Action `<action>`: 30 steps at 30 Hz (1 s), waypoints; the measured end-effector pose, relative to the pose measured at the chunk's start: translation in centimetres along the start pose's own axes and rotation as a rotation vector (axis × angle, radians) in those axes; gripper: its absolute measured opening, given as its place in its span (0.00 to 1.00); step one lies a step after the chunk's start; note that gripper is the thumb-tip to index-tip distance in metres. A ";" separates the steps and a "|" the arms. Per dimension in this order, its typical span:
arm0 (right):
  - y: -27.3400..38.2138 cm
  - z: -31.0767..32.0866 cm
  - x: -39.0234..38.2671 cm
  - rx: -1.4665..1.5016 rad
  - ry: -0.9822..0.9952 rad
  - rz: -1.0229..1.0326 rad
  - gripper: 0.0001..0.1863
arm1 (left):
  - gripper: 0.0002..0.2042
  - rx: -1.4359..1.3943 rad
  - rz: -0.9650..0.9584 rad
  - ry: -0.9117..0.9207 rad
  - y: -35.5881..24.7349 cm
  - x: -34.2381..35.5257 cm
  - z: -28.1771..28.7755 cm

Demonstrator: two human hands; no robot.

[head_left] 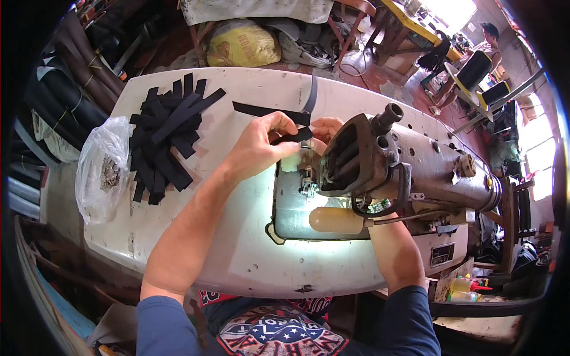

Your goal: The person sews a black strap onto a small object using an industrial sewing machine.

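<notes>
Behind the needle area of the sewing machine point(427, 157), my left hand point(264, 139) pinches a short black strip point(300, 135) between thumb and fingers. My right hand point(325, 129) meets the strip's right end with bent fingers, and the machine head hides part of this hand and its wrist. Just beyond my fingers lies another black strip point(255, 109), close to a narrow grey strap point(312, 95) that hangs over the table's far edge. Below my hands are the presser foot point(308, 183) and the lit metal bed plate point(291, 216).
A heap of black strips point(169, 127) covers the left of the white table point(237, 237), beside a clear plastic bag point(101, 178). A rounded cream-coloured handle point(335, 219) juts out under the machine head. Dark rolls point(62, 104) stand left; another person point(490, 47) sits far right.
</notes>
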State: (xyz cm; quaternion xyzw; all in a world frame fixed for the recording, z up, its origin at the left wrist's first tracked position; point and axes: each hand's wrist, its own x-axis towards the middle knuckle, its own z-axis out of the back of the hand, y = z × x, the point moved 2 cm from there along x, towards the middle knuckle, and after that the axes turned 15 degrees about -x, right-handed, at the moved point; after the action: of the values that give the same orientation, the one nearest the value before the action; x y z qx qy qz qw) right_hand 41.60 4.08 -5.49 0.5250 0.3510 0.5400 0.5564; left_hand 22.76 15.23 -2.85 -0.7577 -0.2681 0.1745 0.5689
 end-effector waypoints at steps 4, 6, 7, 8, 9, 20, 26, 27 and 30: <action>-0.1 0.1 -0.4 -0.008 -0.026 -0.040 0.26 | 0.07 0.427 -0.177 -0.015 -0.2 -0.5 -0.6; 0.2 0.2 -0.3 -0.039 0.020 -0.048 0.24 | 0.07 0.684 -0.304 -0.062 -0.4 -0.6 -0.6; 0.4 0.1 -0.3 -0.061 0.037 -0.045 0.24 | 0.07 0.681 -0.297 -0.067 -0.4 -0.6 -0.5; 0.6 0.1 -0.3 -0.083 0.053 -0.043 0.24 | 0.07 0.739 -0.275 -0.057 -0.4 -0.6 -0.4; 0.8 -0.1 -0.1 -0.105 0.070 -0.040 0.24 | 0.08 0.797 -0.252 -0.045 -0.4 -0.6 -0.3; 0.7 0.4 0.0 -0.169 -0.034 -0.167 0.20 | 0.10 0.653 -0.113 0.007 -0.6 -0.4 -0.1; 2.6 -0.7 -0.8 -0.072 -0.036 -0.202 0.13 | 0.14 0.650 0.008 0.004 -1.0 -0.4 -0.2; 2.9 -0.7 -0.8 -0.090 -0.033 -0.220 0.11 | 0.14 0.647 -0.002 0.006 -1.0 -0.4 -0.2; 3.0 -0.3 -0.7 -0.159 -0.072 -0.284 0.11 | 0.14 0.658 0.011 -0.008 -0.7 -0.5 -0.1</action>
State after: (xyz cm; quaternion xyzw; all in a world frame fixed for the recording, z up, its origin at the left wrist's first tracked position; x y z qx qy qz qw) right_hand 40.48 3.04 -2.80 0.4433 0.3579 0.4628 0.6791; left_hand 22.31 15.03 -2.15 -0.5341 -0.1956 0.2576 0.7811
